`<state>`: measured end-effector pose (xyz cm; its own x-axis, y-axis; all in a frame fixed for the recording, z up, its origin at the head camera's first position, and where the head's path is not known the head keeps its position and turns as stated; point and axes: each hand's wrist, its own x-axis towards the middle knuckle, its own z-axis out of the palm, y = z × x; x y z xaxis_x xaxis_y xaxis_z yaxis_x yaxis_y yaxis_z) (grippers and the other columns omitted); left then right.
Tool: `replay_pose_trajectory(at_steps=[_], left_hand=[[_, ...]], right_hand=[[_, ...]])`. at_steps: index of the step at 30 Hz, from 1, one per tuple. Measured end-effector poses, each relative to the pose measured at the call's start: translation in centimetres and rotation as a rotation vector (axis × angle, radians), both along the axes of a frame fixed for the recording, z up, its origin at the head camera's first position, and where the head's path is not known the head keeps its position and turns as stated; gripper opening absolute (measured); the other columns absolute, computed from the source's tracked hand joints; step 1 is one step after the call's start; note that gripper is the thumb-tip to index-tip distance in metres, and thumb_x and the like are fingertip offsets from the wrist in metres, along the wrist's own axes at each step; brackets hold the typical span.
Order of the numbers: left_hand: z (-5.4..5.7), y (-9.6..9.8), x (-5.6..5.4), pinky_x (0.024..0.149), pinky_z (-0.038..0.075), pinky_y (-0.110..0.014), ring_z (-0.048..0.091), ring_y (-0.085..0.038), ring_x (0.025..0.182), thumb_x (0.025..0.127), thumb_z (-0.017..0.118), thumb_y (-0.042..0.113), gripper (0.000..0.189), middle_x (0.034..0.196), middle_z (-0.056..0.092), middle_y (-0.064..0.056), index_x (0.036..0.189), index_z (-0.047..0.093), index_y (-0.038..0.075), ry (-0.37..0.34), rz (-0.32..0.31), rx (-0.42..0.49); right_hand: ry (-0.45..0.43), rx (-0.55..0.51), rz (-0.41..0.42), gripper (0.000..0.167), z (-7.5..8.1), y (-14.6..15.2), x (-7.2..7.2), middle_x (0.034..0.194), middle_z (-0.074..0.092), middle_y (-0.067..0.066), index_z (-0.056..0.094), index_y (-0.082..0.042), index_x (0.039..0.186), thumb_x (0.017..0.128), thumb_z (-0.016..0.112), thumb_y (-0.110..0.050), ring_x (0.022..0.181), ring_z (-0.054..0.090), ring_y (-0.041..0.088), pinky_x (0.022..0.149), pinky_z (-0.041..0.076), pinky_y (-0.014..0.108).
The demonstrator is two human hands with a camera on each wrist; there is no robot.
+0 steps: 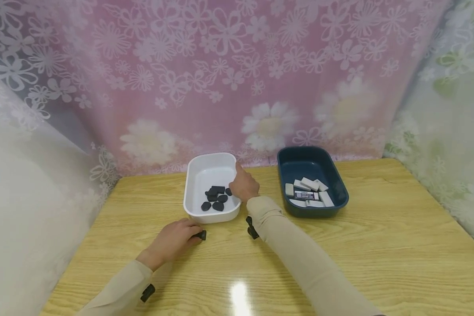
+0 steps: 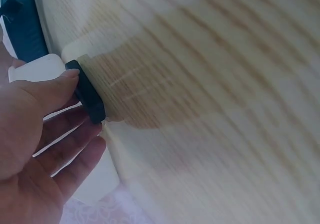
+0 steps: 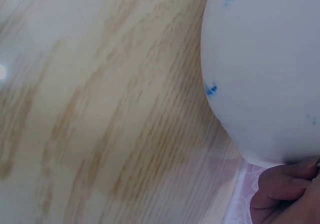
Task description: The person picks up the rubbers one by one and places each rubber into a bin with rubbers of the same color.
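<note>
My left hand (image 1: 177, 239) is at the table just in front of the white plastic tub (image 1: 217, 217). Between thumb and fingertips it pinches a small black block (image 2: 89, 92), slim and straight-edged in the left wrist view. On the tub's right side, my right hand (image 1: 245, 183) grips the rim with curled fingers. The right wrist view shows the tub's outer wall (image 3: 265, 73), marked with blue specks, and part of the curled fingers (image 3: 280, 186). Inside the tub lie several black pebble-like pieces (image 1: 218, 206) and a black rectangular piece (image 1: 218, 189).
Right of the white tub stands a dark blue tub (image 1: 312, 162), holding several white eraser-like blocks (image 1: 310, 183), one with a dark printed sleeve (image 1: 305, 195). Both tubs stand on a wooden table (image 1: 379, 245), near a pink flowered curtain (image 1: 205, 87) at the back edge.
</note>
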<state>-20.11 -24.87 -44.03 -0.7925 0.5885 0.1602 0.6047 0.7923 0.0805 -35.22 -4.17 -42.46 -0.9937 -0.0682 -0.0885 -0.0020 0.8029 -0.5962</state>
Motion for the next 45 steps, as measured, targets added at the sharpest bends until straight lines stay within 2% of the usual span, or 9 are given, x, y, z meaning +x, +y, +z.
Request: replay_pose_trajectory(at_steps=[9,16,19,22,26,30,34,39,45], left_hand=[[0.4,0.1,-0.1,0.085,0.049,-0.038,0.058,-0.023,0.101,0.085,0.072,0.013,0.025,0.109,0.060,-0.006,0.109,0.069,0.005,-0.070,0.006,0.027],[0.0,0.0,-0.3,0.083,0.049,-0.037,0.057,-0.021,0.099,0.086,0.072,0.012,0.026,0.109,0.058,-0.005,0.110,0.066,0.005,-0.036,0.009,0.039],[0.2,-0.2,-0.1,0.082,0.049,-0.037,0.058,-0.019,0.097,0.085,0.072,0.013,0.025,0.108,0.059,-0.003,0.109,0.066,0.006,-0.053,0.003,0.054],[1.0,-0.6,0.1,0.081,0.050,-0.036,0.059,-0.015,0.094,0.086,0.072,0.016,0.024,0.106,0.060,0.000,0.108,0.067,0.009,-0.102,0.004,0.070],[3.4,-0.9,-0.2,0.074,0.050,-0.033,0.060,-0.009,0.087,0.087,0.071,0.021,0.019,0.099,0.061,0.006,0.105,0.067,0.014,-0.158,0.043,0.134],[6.3,-0.9,-1.4,0.069,0.049,-0.031,0.060,-0.010,0.083,0.087,0.071,0.020,0.018,0.094,0.061,0.006,0.103,0.068,0.012,-0.156,0.097,0.281],[8.1,-0.3,-3.3,0.070,0.049,-0.035,0.061,-0.018,0.086,0.089,0.069,0.019,0.023,0.099,0.062,-0.002,0.108,0.067,0.006,-0.103,0.185,0.373],[8.5,1.5,-6.1,0.072,0.050,-0.042,0.062,-0.027,0.086,0.092,0.065,0.021,0.028,0.101,0.064,-0.012,0.109,0.064,-0.001,-0.072,0.383,0.347],[7.4,3.3,-9.4,0.066,0.048,-0.041,0.059,-0.026,0.074,0.091,0.064,0.018,0.020,0.087,0.064,-0.013,0.098,0.064,-0.001,-0.094,0.452,0.214]], right_hand=[[0.014,0.015,0.008,0.077,0.2,0.0,-0.1,0.128,0.058,0.014,0.021,-0.020,0.153,0.087,0.061,-0.018,0.102,0.061,0.031,0.082,0.047,0.048],[0.023,0.022,-0.011,0.076,0.1,0.1,-0.2,0.126,0.059,0.014,0.021,-0.021,0.152,0.087,0.061,-0.018,0.098,0.062,0.030,0.081,0.048,0.047],[0.013,0.025,-0.011,0.077,-0.1,0.0,-0.2,0.126,0.059,0.014,0.020,-0.022,0.153,0.087,0.061,-0.018,0.098,0.062,0.031,0.081,0.048,0.047],[0.012,0.029,-0.011,0.078,-0.3,-0.1,-0.3,0.125,0.060,0.014,0.020,-0.022,0.153,0.087,0.061,-0.018,0.097,0.062,0.031,0.080,0.048,0.047],[0.024,0.032,-0.021,0.077,-0.5,-0.2,-0.5,0.123,0.061,0.014,0.021,-0.022,0.153,0.087,0.061,-0.018,0.094,0.062,0.030,0.079,0.048,0.047],[0.023,0.026,-0.025,0.077,-0.5,-0.1,-0.6,0.123,0.061,0.014,0.021,-0.022,0.153,0.087,0.061,-0.017,0.094,0.062,0.030,0.079,0.049,0.047],[0.011,0.015,-0.018,0.077,-0.4,0.0,-0.5,0.123,0.061,0.014,0.021,-0.022,0.153,0.087,0.061,-0.017,0.092,0.062,0.030,0.079,0.048,0.046],[0.004,0.006,-0.020,0.078,-0.4,0.1,-0.3,0.124,0.060,0.014,0.020,-0.022,0.153,0.087,0.062,-0.017,0.093,0.062,0.029,0.080,0.048,0.047],[0.000,0.006,-0.017,0.080,-0.5,-0.1,-0.2,0.123,0.061,0.014,0.020,-0.021,0.153,0.086,0.063,-0.017,0.093,0.062,0.030,0.080,0.048,0.047]])
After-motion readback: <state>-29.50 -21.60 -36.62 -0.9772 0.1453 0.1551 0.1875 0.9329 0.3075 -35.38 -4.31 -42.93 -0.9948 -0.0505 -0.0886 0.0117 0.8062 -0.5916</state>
